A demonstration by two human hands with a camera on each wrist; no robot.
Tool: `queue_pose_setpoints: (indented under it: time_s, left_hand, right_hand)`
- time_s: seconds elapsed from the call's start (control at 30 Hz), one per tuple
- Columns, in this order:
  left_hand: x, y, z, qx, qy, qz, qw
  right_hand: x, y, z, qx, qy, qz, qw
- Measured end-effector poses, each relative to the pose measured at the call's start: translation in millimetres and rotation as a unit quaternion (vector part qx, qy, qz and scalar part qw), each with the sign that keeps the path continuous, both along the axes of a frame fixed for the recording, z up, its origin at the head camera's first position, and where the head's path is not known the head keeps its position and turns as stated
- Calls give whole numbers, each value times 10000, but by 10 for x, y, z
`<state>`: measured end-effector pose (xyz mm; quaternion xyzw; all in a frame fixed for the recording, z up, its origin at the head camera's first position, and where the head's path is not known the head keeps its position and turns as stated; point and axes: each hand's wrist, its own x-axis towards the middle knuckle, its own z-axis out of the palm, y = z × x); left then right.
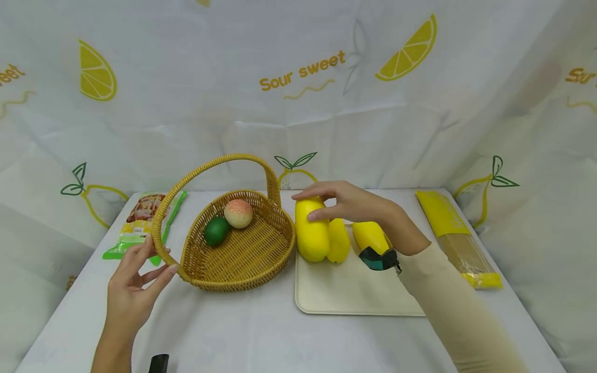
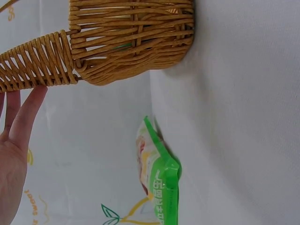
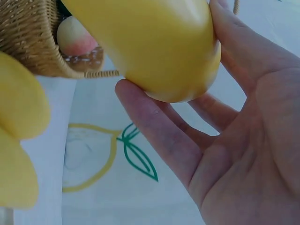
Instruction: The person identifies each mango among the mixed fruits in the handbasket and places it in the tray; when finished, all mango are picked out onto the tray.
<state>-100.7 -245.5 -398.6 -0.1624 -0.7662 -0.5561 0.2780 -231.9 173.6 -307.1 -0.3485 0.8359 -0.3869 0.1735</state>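
Note:
My right hand [image 1: 347,202] grips a long, smooth yellow fruit [image 1: 311,235], with fingers over its top and the thumb along its side. In the right wrist view the fruit [image 3: 159,42] appears raised off the table, close to the basket. My left hand [image 1: 135,290] pinches the handle of a wicker basket [image 1: 247,259] at its left end; fingertips meet the woven handle [image 2: 37,61] in the left wrist view. Inside the basket lie a peach [image 1: 239,213] and a dark green round fruit [image 1: 216,231]. Two more yellow fruits, one nearer [image 1: 338,241] and one farther right [image 1: 370,237], are on the tray.
The cream tray [image 1: 354,295] lies right of the basket. A green-edged food packet [image 1: 140,223] rests behind my left hand, and a yellow-and-clear packet [image 1: 459,238] lies at the far right. A lemon-print cloth [image 1: 210,114] hangs behind the table.

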Motion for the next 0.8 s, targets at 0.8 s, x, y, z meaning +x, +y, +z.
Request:
queue_pose_setpoints:
  time_s: [0.8]
  left_hand:
    - [-12,10,-6,112,144,-158,9997]
  right_hand:
    - [226,846,-284,160,198,-858,9960]
